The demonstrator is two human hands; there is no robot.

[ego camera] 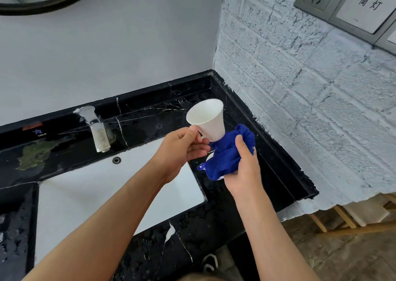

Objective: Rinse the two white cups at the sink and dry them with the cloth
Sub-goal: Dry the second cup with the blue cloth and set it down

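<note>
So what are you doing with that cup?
A person is drying a white cup over the black counter by the sink. The left hand holds it by the handle, tilted. The right hand grips a blue cloth bunched against the cup's base. The tap shows no water running.

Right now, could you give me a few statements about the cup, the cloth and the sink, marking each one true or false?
1. The left hand holds the white cup by its handle. True.
2. The right hand grips a red cloth. False: the cloth is blue.
3. The cloth touches the cup's base. True.
4. Water runs from the faucet. False: no stream shows.
5. The cup stands in the sink. False: it is held above the counter.
</note>
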